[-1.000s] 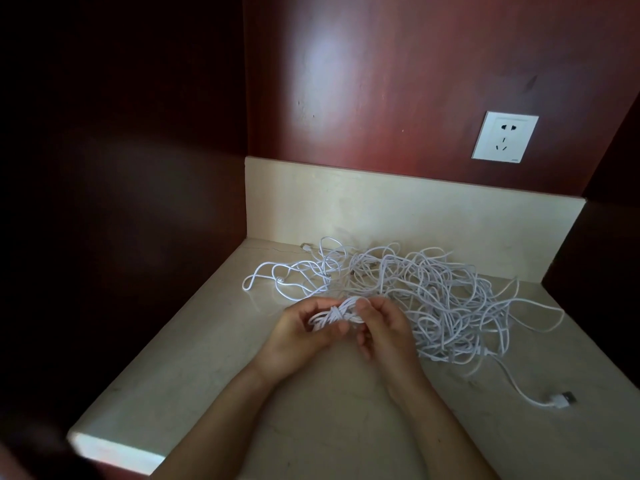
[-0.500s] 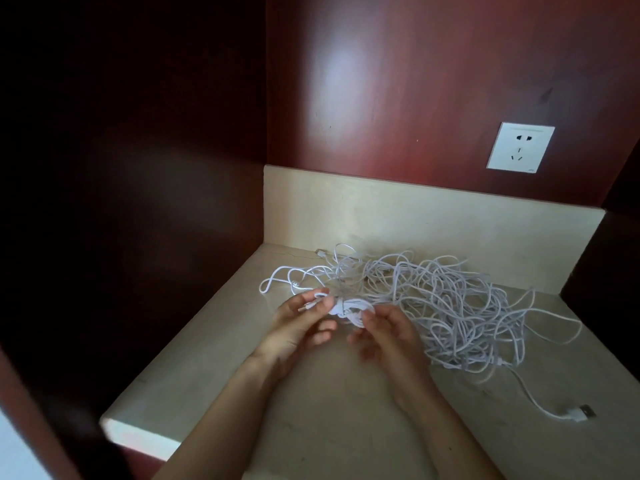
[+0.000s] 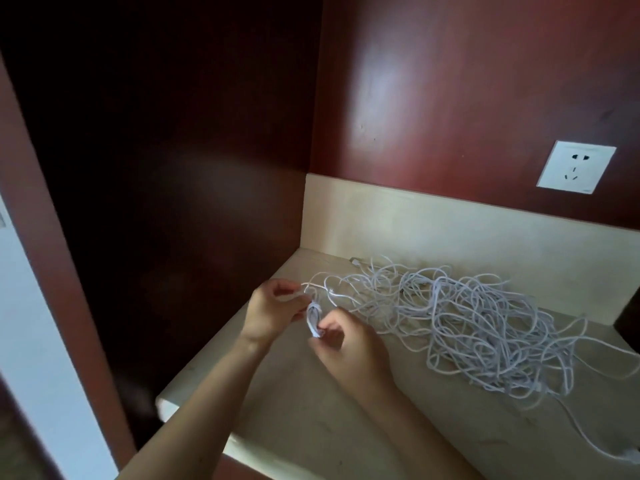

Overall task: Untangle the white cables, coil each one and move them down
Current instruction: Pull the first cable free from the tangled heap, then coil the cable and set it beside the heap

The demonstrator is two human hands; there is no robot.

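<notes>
Now the pale surface (image 3: 311, 427) looks like smooth stone with a rounded front edge. A low strip (image 3: 433, 223) of the same pale stuff stands along its back. Behind that, the wall (image 3: 450, 81) is shiny dark-red wood. A flat, square white socket (image 3: 575, 167) sits on it, up on the right.

White cables lie in a big messy pile (image 3: 485, 327) on the right part of the surface, near the back. They are thin and round like noodles, and they loop over each other in many curls. One cable trails off to the front right and ends in a small plug (image 3: 628, 453).

Left of the pile, both hands meet over the surface. Between them is a small coil (image 3: 313, 320), a narrow bunch of loops standing on end. The right hand (image 3: 349, 344) has its grip clamped on the bottom of the coil. The left hand (image 3: 273, 313) has its grip pinched on a loose strand (image 3: 294, 296) that runs into the top of the coil.

Half a second ago the coil lay flatter and rounder, and the left fingers were stretched out over it. Now it is squeezed thin and those fingers are curled. The pile has not moved.
</notes>
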